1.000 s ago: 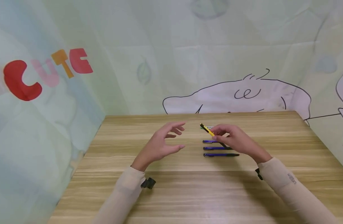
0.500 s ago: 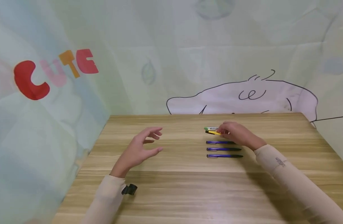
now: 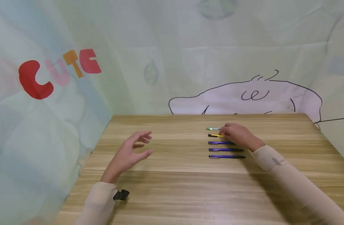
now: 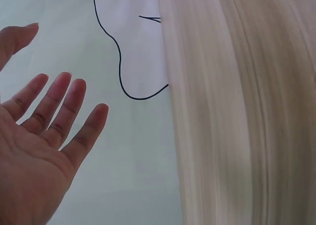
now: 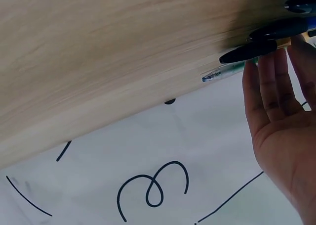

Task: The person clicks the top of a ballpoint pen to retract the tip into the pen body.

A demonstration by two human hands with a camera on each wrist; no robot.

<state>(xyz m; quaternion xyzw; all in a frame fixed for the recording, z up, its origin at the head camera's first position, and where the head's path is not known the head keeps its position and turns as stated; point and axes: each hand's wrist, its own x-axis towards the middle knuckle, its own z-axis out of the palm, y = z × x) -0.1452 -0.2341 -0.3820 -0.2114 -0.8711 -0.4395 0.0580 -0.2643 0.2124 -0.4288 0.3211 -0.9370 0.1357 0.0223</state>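
Note:
In the head view, my right hand (image 3: 239,134) pinches a yellow and black pen (image 3: 215,135) low over the table, its length parallel to the other pens. The right wrist view shows that pen's black grip (image 5: 248,52) by the fingertips. Just behind it lies a clear pen with a green end (image 3: 213,128), partly hidden by the hand. Nearer me are three blue pens with black grips, such as the middle one (image 3: 226,150). My left hand (image 3: 128,153) hovers at the left, fingers loosely bent, holding nothing; the left wrist view shows its bare palm (image 4: 34,160).
The wood-grain table (image 3: 172,187) ends at the back against a printed cloth wall (image 3: 149,40). Another cloth side, with red and orange letters (image 3: 37,79), stands along the left edge. A small black device (image 3: 121,195) sits on the left cuff.
The right hand has lowered the yellow pen from a slant above the row to lie level between the clear pen and the blue ones. My left hand has drawn away to the left.

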